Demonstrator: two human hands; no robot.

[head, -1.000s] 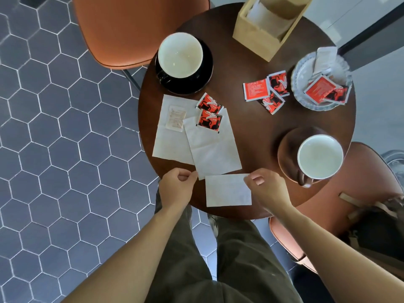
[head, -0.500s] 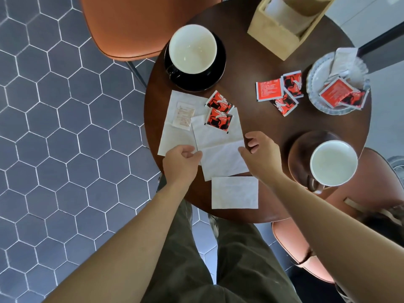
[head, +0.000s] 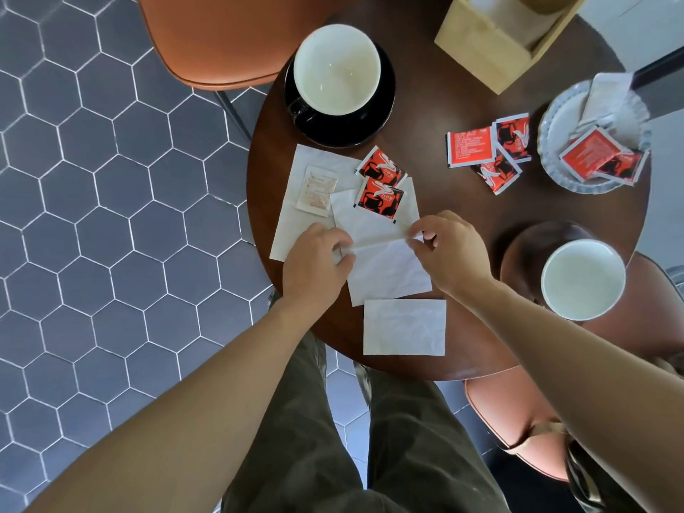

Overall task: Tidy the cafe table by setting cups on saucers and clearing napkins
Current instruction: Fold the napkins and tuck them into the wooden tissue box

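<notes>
**Both hands on middle napkin, fold raised**

A round, dark wooden table (head: 462, 224) is seen over grey hexagonal floor tiles (head: 92, 179). At left, a flat white paper napkin (head: 296, 201) carries a pale sachet (head: 316, 191). Beyond it, a glossy white cup (head: 337, 68) sits on a black saucer (head: 383, 105). The left hand (head: 314, 266) is curled, pinching the left edge of the middle napkin (head: 385, 275); two red sachets (head: 379, 187) rest on its far part. The right hand (head: 451, 249) pinches the opposite edge. Compared with half a second ago, both hands have closed on this napkin and a crease is lifted between them. A folded rectangular napkin (head: 404, 326) lies just nearer the table edge, untouched. At right, a second cup (head: 583, 279) stands on a brown saucer (head: 525, 246); loose red packets (head: 485, 149) lie beside a ribbed glass dish (head: 555, 116).
</notes>
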